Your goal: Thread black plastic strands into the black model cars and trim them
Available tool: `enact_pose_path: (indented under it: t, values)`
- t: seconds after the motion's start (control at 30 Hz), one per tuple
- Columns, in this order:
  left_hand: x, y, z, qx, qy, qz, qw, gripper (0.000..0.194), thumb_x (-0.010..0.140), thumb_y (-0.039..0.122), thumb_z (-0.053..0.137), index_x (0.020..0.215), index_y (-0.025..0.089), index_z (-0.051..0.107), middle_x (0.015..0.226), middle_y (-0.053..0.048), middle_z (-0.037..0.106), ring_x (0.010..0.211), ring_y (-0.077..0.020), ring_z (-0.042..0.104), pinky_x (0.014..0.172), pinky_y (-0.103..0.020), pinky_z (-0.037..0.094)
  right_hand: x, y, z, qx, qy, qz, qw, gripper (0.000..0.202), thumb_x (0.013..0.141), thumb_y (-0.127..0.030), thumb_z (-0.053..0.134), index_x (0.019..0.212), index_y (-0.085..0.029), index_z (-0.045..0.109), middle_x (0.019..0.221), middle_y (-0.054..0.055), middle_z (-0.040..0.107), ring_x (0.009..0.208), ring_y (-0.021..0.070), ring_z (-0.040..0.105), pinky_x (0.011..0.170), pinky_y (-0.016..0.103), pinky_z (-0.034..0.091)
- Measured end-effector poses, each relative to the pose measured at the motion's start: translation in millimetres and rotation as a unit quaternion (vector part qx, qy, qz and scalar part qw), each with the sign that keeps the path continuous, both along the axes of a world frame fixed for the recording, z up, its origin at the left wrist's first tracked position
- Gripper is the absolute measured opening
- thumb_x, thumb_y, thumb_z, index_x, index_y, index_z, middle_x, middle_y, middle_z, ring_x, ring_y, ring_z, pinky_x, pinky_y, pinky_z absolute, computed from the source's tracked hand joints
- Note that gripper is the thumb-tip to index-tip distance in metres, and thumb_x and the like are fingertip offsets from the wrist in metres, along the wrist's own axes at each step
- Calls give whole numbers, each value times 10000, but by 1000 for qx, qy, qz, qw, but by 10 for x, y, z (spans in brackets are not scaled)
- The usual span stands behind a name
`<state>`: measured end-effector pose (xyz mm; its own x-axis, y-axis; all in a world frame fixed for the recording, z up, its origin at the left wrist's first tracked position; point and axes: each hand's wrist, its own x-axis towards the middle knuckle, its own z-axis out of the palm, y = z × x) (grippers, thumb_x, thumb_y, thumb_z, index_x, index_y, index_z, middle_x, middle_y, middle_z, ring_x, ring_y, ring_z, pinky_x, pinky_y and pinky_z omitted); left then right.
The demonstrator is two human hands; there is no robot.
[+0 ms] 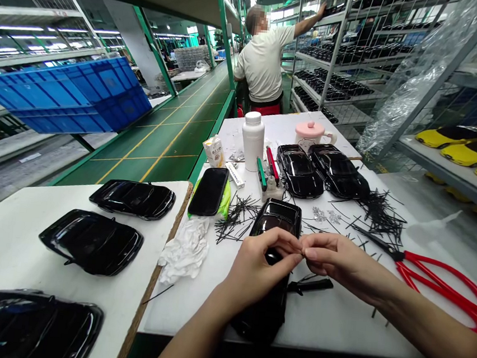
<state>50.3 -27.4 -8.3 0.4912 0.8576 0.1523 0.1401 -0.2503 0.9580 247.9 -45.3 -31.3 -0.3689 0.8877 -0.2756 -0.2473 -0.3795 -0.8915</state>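
A black model car (279,212) lies lengthwise before me on the white worktable. Over its middle my left hand (262,263) and my right hand (338,262) meet, fingertips pinched together. Whatever sits between the fingertips is too small to name. Beneath my right hand, beside the car, lies a small black tool (312,286), its kind unclear. Scissors with red handles (444,277) rest to the right of that hand. Thin black strips lie in one pile (239,215) left of the car and another pile (382,215) at the right.
Two black model cars (300,171) stand behind, near a pink-lidded mug (310,131) and white bottle (252,144). A phone (208,191) and crumpled tissue (185,250) lie left. Several cars (93,241) occupy the left board. A co-worker (262,63) reaches toward shelves (334,64) ahead.
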Motion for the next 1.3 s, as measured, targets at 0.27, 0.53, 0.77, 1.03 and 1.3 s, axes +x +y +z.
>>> enact_pose_path:
  t: [0.27, 0.53, 0.77, 1.03, 1.3]
  values:
    - [-2, 16, -7, -2, 10, 1, 1000, 41, 872, 198, 724, 872, 168, 696, 830, -17, 750, 768, -131, 707, 752, -221, 565, 20, -51, -10, 90, -83, -23, 992, 238, 852, -431, 779, 863, -210, 691, 763, -13, 556, 677, 129, 452, 627, 282, 349]
    - [0, 2, -5, -3, 16, 12, 1000, 62, 878, 217, 718, 887, 171, 677, 872, -27, 751, 786, -142, 712, 751, -235, 561, 10, -107, 61, 213, -188, -55, 957, 199, 882, -442, 735, 852, -251, 686, 882, 30, 560, 815, 194, 509, 717, 319, 420]
    - [-1, 5, -20, 32, 33, 6, 999, 58, 859, 195, 707, 899, 192, 664, 871, -18, 745, 788, -152, 717, 756, -248, 542, 26, -140, 66, 301, -253, -61, 917, 152, 950, -380, 652, 853, -269, 689, 874, 35, 564, 778, 191, 517, 728, 333, 431]
    - [-10, -4, -2, 45, 31, -4, 999, 137, 818, 145, 711, 861, 205, 595, 955, -29, 742, 913, -176, 695, 864, -282, 516, 57, -194, 152, 376, -301, -67, 874, 130, 990, -324, 597, 874, -277, 634, 892, 31, 593, 845, 193, 578, 756, 323, 449]
    - [-15, 12, -40, 65, 78, 0, 995, 122, 879, 213, 685, 833, 217, 572, 894, -25, 747, 886, -193, 691, 852, -318, 511, 50, -215, 190, 396, -314, -70, 860, 122, 992, -298, 574, 880, -275, 616, 896, 42, 600, 850, 208, 581, 751, 336, 461]
